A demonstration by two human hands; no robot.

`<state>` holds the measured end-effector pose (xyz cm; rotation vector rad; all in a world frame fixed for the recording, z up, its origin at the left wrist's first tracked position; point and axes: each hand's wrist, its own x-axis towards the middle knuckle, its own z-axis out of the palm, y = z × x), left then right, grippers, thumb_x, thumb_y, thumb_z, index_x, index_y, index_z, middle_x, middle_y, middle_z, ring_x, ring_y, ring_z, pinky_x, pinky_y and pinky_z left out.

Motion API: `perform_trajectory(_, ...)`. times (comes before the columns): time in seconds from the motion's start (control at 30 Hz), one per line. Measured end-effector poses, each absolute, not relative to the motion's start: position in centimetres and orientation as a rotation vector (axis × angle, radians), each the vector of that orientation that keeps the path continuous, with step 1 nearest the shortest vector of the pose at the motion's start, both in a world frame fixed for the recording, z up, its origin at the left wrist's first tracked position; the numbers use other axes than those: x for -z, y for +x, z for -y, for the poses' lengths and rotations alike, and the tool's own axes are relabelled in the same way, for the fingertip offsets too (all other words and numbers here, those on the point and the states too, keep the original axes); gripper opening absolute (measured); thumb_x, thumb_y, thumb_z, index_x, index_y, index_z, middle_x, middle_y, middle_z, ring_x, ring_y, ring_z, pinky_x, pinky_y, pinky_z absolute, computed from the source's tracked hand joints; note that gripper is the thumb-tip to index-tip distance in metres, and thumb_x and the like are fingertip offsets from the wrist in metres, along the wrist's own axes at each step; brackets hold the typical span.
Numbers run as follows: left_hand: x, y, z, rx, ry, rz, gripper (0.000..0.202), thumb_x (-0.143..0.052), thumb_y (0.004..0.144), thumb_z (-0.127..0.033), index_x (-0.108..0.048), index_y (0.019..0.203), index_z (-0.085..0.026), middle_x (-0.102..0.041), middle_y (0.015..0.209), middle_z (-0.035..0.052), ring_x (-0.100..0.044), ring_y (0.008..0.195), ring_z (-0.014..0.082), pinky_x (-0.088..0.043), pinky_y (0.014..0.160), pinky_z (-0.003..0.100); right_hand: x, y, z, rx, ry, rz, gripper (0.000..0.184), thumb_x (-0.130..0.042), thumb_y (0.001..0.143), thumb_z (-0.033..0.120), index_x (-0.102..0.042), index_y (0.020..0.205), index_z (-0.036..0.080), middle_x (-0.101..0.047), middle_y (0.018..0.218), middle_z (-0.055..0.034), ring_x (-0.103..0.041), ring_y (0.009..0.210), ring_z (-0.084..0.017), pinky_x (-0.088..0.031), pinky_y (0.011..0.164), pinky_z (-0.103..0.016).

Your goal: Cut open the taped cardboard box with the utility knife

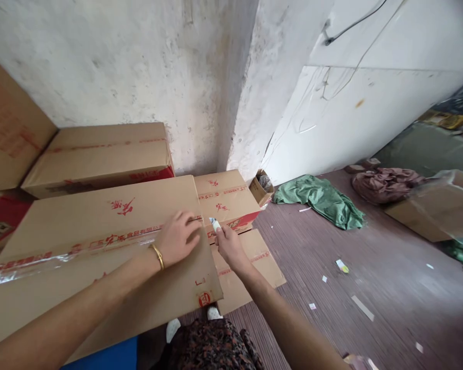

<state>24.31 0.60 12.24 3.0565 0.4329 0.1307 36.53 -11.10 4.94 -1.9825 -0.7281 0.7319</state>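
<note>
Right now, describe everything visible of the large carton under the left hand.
The large carton looks like brown cardboard, printed red, its top seam shut under glossy, red-printed tape. It lies beside another carton. The left hand rests on its top near one edge; whether the white tool in the right hand touches it is unclear.

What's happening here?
A person is working at a big box, its top closed with printed tape. The right grip holds a small white tool, possibly a cutter, by the tape's end at the box edge; whether it touches is unclear. The left grip rests on the box top. Other boxes stand around it.
</note>
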Motion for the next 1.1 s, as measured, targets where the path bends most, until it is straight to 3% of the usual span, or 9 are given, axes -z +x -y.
perform_trajectory(0.1, -11.4, 24.0, 0.7, -0.134, 3.101, 0.130, 0.030, -0.044, 0.092, -0.033, -0.067, 0.110, -0.025, -0.058, 0.128, 0.0085, -0.046, 0.125, 0.0279, -0.038, 0.103, 0.050, -3.9, 36.7, 12.5, -0.744, -1.887, 0.647, 0.035, -0.031, 0.095, 0.041, -0.053, 0.077, 0.020, -0.058, 0.066, -0.0018, -0.051, 0.056, -0.014, -0.037, 0.053, -0.023)
perform_trajectory(0.23, -11.1, 23.8, 0.3, -0.053, 3.112, 0.494, 0.036, -0.039, 0.095, -0.030, -0.065, 0.114, -0.013, -0.063, 0.122, 0.0129, -0.052, 0.122, 0.0249, -0.040, 0.107, 0.041, -3.9, 36.8, 14.0, -0.849, -1.786, 0.608, 0.031, -0.033, 0.094, 0.036, -0.047, 0.072, 0.020, -0.052, 0.059, 0.0019, -0.046, 0.050, -0.012, -0.036, 0.052, -0.023)
perform_trajectory(0.33, -11.9, 23.9, -0.6, -0.064, 3.072, 0.639, 0.036, -0.041, 0.093, -0.025, -0.063, 0.118, -0.011, -0.063, 0.123, 0.0127, -0.052, 0.124, 0.0240, -0.041, 0.108, 0.038, -4.8, 36.8, 14.4, -0.903, -1.775, 0.607, 0.026, -0.036, 0.094, 0.030, -0.047, 0.073, 0.020, -0.050, 0.058, 0.0036, -0.044, 0.048, -0.011, -0.035, 0.053, -0.022)
perform_trajectory(0.47, -13.2, 24.6, -0.7, -0.150, 3.009, 0.693, 0.030, -0.045, 0.089, -0.022, -0.066, 0.107, -0.011, -0.068, 0.110, 0.0132, -0.059, 0.113, 0.0231, -0.044, 0.106, 0.038, -6.8, 37.1, 14.0, -0.921, -1.872, 0.724, 0.024, -0.039, 0.095, 0.024, -0.054, 0.078, 0.017, -0.057, 0.064, 0.0003, -0.050, 0.057, -0.011, -0.034, 0.059, -0.022)
perform_trajectory(0.6, -14.2, 25.5, 0.1, -0.118, 2.987, 0.682, 0.022, -0.047, 0.085, -0.018, -0.066, 0.093, -0.013, -0.069, 0.094, 0.0100, -0.061, 0.102, 0.0212, -0.040, 0.110, 0.041, -8.5, 37.4, 12.6, -0.873, -2.041, 0.899, 0.030, -0.039, 0.098, 0.025, -0.064, 0.089, 0.012, -0.069, 0.087, -0.0096, -0.061, 0.078, -0.016, -0.035, 0.066, -0.024)
perform_trajectory(0.73, -14.5, 25.7, 0.5, -0.102, 2.996, 0.650, 0.021, -0.048, 0.082, -0.016, -0.067, 0.092, -0.016, -0.068, 0.093, 0.0081, -0.059, 0.102, 0.0208, -0.033, 0.116, 0.046, -9.0, 37.5, 10.8, -0.898, -2.098, 0.983, 0.035, -0.036, 0.100, 0.026, -0.067, 0.102, 0.010, -0.072, 0.098, -0.0133, -0.065, 0.091, -0.019, -0.038, 0.072, -0.026)
perform_trajectory(0.87, -14.5, 25.6, 0.5, -0.123, 3.017, 0.633, 0.024, -0.046, 0.083, -0.015, -0.068, 0.093, -0.015, -0.068, 0.093, 0.0085, -0.059, 0.102, 0.0212, -0.033, 0.115, 0.045, -9.3, 37.7, 9.4, -0.898, -2.132, 1.055, 0.037, -0.033, 0.100, 0.025, -0.066, 0.107, 0.008, -0.071, 0.106, -0.0160, -0.065, 0.099, -0.020, -0.040, 0.076, -0.026)
perform_trajectory(1.1, -14.3, 25.5, 0.8, -0.157, 3.086, 0.660, 0.026, -0.044, 0.084, -0.015, -0.069, 0.092, -0.012, -0.069, 0.089, 0.0098, -0.060, 0.097, 0.0204, -0.037, 0.113, 0.042, -9.6, 37.4, 9.3, -0.780, -2.235, 1.179, 0.037, -0.033, 0.100, 0.024, -0.066, 0.103, 0.008, -0.071, 0.100, -0.0182, -0.068, 0.093, -0.023, -0.044, 0.071, -0.027)
